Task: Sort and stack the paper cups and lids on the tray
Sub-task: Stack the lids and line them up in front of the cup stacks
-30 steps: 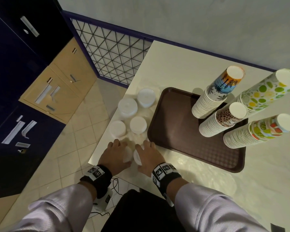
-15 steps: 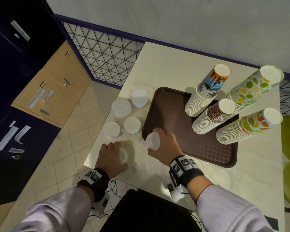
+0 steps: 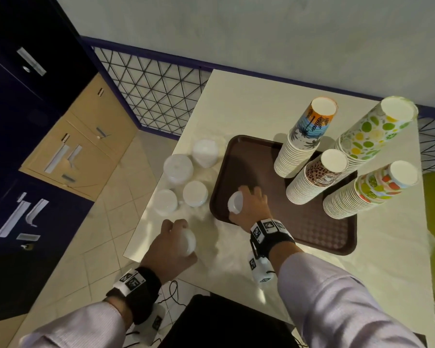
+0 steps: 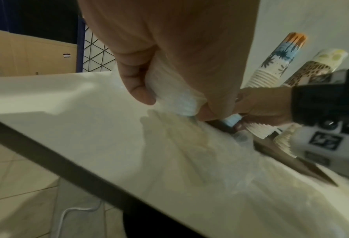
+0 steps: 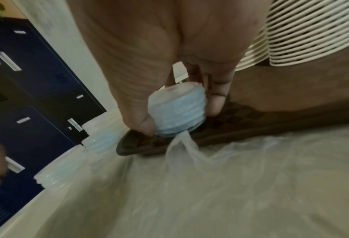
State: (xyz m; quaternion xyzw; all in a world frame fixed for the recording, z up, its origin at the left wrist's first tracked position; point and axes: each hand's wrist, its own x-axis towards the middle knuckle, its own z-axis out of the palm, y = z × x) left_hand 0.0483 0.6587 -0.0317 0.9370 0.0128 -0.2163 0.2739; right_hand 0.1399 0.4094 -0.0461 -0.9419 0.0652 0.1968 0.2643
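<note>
From the head view, a brown tray (image 3: pixel 281 222) lies on the pale desk (image 3: pixel 249 101). Four upside-down stacks of paper cups stand on its far right part: a palm-print stack (image 3: pixel 304 139), a leopard-print stack (image 3: pixel 317 177), a lime-dotted stack (image 3: pixel 372 131) and a fruit-print stack (image 3: pixel 367 192). Left of the tray, four stacks of white lids (image 3: pixel 195 193) sit on the desk, close together. The right hand (image 3: pixel 251 207) is over the near left part of the tray, its fingers curled round a small stack of lids (image 3: pixel 235 202). The left hand (image 3: pixel 170 247) is over the near left part of the desk, apart from the tray, its fingers wrapped round another small lid stack (image 3: pixel 188 243). Both wrists wear black bands with printed markers.

In the left wrist view, the left hand (image 4: pixel 169 48) grips its lid stack (image 4: pixel 175 95) between thumb and fingers, just above the desk (image 4: pixel 67 104); thin clear plastic wrap (image 4: pixel 189 153) lies crumpled on the desk below it. The right hand (image 4: pixel 265 104) shows beyond, by the tray's rim.

In the right wrist view, the right hand (image 5: pixel 159 48) holds its lid stack (image 5: pixel 177 111) tilted over the tray's near left corner (image 5: pixel 132 145); whether it touches the tray cannot be told. A tail of clear plastic (image 5: pixel 179 145) hangs from the stack onto the desk. Cup rims (image 5: pixel 311 32) fill the upper right.
</note>
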